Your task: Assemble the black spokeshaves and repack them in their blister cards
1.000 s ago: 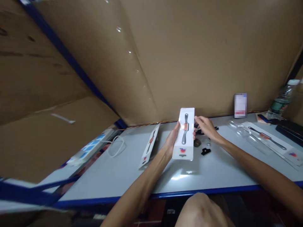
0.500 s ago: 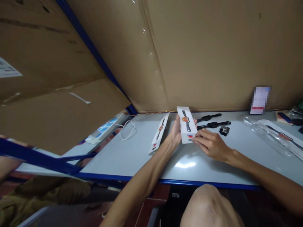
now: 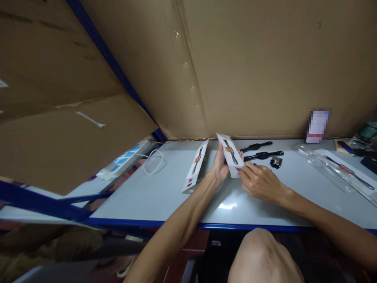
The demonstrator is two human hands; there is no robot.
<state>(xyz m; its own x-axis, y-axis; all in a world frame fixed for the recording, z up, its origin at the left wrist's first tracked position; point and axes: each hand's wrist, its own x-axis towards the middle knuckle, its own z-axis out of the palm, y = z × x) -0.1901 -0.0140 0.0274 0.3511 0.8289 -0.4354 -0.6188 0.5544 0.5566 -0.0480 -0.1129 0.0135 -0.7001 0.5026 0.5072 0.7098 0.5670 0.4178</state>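
My left hand [image 3: 220,163] grips a white packaging card [image 3: 231,156] by its left side, some of its fingers hidden behind it. The card is folded and tilted, with a spokeshave printed on its face. At the card's lower right corner, my right hand [image 3: 259,180] has its fingers closed on the edge. Just behind lie two black spokeshave bodies, a nearer one [image 3: 263,156] and a farther one [image 3: 255,147]. Small metal and black parts [image 3: 276,162] rest right of them. Another printed card [image 3: 196,165] stands folded on the table to the left of my left hand.
A clear plastic blister [image 3: 325,167] lies by another printed card [image 3: 349,169] on the right. Against the cardboard wall [image 3: 250,70] leans a phone [image 3: 317,126]. A white cable [image 3: 153,162] and a power strip [image 3: 126,159] are at the left. The table has a blue front edge [image 3: 235,227].
The card in my hands has turned, showing its printed face more narrowly. My right fingers have closed in on its lower corner. The whole view has shifted slightly.
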